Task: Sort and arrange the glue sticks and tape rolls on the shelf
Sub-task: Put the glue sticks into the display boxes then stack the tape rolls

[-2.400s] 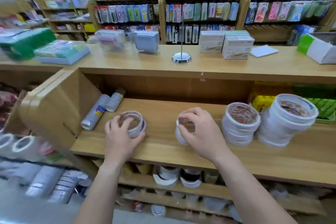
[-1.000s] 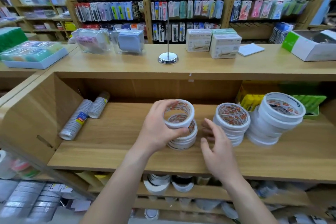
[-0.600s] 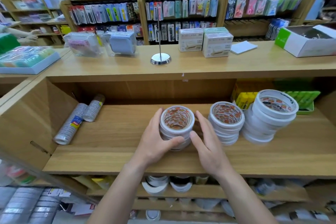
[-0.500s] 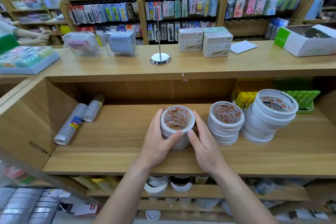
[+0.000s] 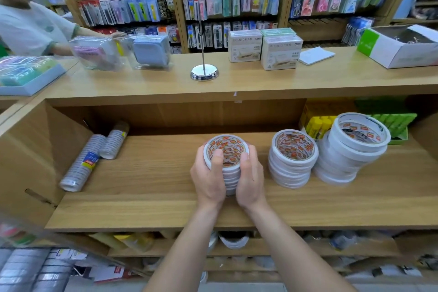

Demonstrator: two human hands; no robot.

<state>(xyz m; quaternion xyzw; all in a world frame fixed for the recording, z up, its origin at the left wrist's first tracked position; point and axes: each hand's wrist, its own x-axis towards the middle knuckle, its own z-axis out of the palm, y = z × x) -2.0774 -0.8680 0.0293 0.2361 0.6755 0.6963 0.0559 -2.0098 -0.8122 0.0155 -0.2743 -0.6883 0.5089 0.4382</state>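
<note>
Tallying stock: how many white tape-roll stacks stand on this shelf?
3: the held stack between the left hand and right hand, a middle stack beside it, a leaning stack farthest right. None seems hidden.

Three stacks of tape rolls stand at mid-frame: the centre stack [image 5: 231, 178], the second stack [image 5: 292, 163] and the right stack [image 5: 350, 152]. Two wrapped tape tubes lie at the frame's left, a long tube [image 5: 80, 161] and a short tube [image 5: 113, 141]. Two hands, left hand [image 5: 208, 178] and right hand [image 5: 250, 178], grip the centre stack. On the counter [image 5: 260, 83] above: two white boxes [image 5: 245, 46], two clear cases [image 5: 150, 54], one metal stand [image 5: 204, 73], one notepad [image 5: 316, 55]. The yellow glue sticks [image 5: 317, 127] are too crowded to count.
</note>
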